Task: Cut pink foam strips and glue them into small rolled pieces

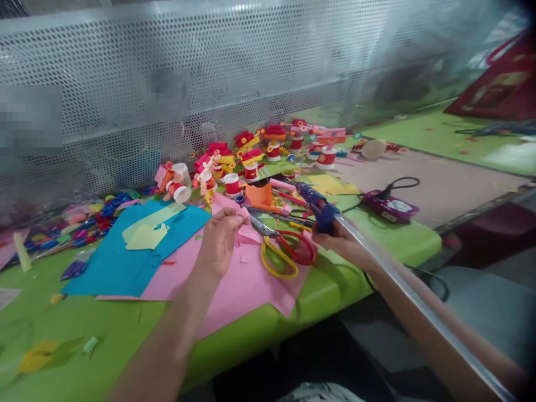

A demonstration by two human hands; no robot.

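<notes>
My right hand is closed round a blue glue gun, its nozzle pointing away to the left. A long clear glue stick runs from its back along my forearm. The fingertips of my left hand pinch a small piece of pink paper, mostly hidden by the fingers. Between the hands lie scissors with one yellow and one red handle. Under them and the left hand spread pink paper sheets. Blue sheets lie to the left, with pale yellow scraps on top.
Several small red, yellow and pink cup-and-paper crafts stand along the perforated metal partition. Colourful bits pile up at the left. A purple power box with a cord sits at right on the green tabletop.
</notes>
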